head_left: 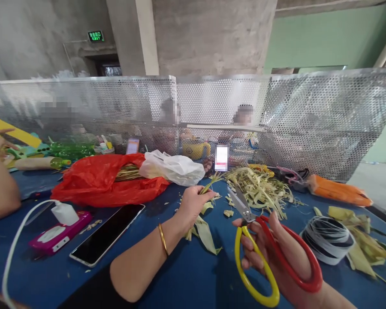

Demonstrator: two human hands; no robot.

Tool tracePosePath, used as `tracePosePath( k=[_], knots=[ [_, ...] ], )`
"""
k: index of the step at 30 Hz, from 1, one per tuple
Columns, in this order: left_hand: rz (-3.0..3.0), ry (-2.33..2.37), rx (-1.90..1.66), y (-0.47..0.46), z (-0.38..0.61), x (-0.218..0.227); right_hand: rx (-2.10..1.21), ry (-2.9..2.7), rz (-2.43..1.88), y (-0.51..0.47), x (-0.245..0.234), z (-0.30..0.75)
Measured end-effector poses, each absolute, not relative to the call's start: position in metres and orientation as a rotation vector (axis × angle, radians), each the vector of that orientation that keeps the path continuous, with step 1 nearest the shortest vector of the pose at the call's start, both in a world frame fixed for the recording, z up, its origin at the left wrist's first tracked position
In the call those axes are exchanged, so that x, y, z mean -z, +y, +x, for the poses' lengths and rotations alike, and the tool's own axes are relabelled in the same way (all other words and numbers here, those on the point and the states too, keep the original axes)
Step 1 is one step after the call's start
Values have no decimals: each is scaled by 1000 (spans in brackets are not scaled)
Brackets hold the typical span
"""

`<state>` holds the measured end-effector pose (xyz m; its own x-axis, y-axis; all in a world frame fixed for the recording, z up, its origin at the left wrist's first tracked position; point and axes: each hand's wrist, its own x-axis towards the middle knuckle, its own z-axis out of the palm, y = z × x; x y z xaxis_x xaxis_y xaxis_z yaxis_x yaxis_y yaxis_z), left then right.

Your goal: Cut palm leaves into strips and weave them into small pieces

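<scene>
Pinched in my left hand (193, 205) is a small bundle of dried corn husk strips (209, 184), its ends pointing away from me. My right hand (266, 249) holds a pair of scissors (244, 210) with one red and one yellow handle, fingers through the loops. The blades are slightly apart and point up and left, a little to the right of the husk bundle, not touching it. Below my left hand lie a wide pale husk piece (207, 235) and small scraps. Beyond the scissors spreads a heap of husk trimmings (260, 186).
A spool of pale cord (328, 240) and loose husks (363, 244) lie at right. Leftward are a black phone (109, 234), a magenta power strip (59, 234) and a red plastic bag (93, 180). A perforated metal screen (218, 98) closes the back; another person's arm (0, 180) rests at far left.
</scene>
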<state>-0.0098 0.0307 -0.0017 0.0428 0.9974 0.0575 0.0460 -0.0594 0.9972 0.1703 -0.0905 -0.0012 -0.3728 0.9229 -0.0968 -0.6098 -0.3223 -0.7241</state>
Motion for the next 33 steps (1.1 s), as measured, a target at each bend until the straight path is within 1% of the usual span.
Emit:
tracePosePath(
  k=[9,14,19,24,26,28,30,33],
  knots=[
    [1529,1247,-1198,28,-6,9,-2090,-726,-524,-93,2,168],
    [1660,1296,-1157,23,-3,9,-2084,-709,-523,-92,2,166],
    [1645,1265,-1106,19,0,10,-2037,-714,-546,-93,2,165],
    [1604,1244,-1103,18,1,9,-2004,-672,-685,-93,0,164],
    [1576,1228,-1116,19,0,8,-1923,-711,-800,-92,0,164],
    [1490,1198,-1091,19,-2,4,-1760,-818,-989,-89,1,166],
    [1339,1141,-1020,18,-4,-1,-1489,-1050,-1248,-84,3,172],
    [1156,1041,-886,16,-7,-8,-920,-1523,-1662,-74,5,187]
  ],
)
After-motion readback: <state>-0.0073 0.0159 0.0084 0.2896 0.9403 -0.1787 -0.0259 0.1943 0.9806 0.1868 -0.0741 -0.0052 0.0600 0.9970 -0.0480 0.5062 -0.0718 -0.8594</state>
